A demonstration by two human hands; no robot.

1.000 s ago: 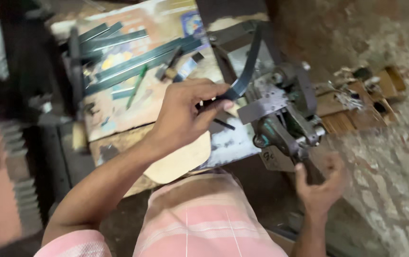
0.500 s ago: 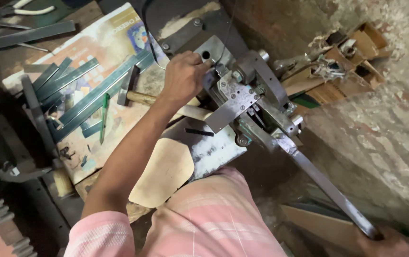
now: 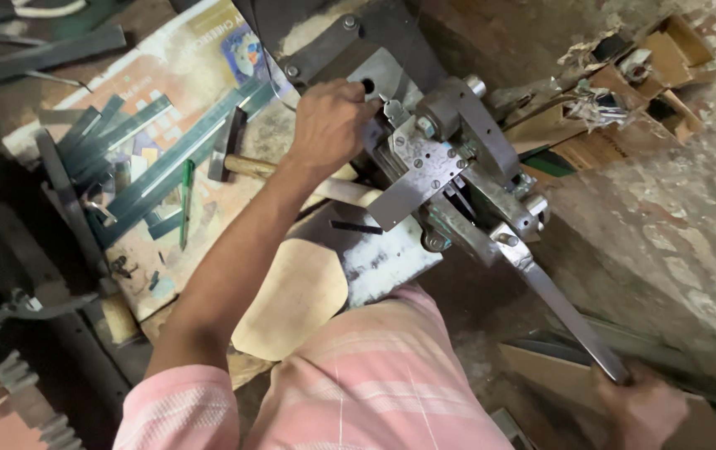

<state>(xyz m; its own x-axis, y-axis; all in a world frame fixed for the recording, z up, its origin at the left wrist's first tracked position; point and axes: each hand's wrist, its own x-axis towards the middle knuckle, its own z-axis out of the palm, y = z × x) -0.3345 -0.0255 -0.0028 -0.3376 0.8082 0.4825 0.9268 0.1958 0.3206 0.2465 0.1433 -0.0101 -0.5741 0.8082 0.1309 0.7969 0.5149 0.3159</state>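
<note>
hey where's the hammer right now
In the head view, the hammer lies on the workbench at centre-left, just left of the left hand, its handle running under that forearm, beside the grey metal strips.

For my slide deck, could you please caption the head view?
Left hand steadies work at a metal lever press while the right hand grips its long handle low; a hammer lies nearby.

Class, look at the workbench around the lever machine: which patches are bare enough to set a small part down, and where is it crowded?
Bare patches: the pale wooden board under the forearm, and the scuffed metal plate beside it, below the machine. Crowded: the printed sheet left of the left hand, covered by metal strips and a hammer.
</note>
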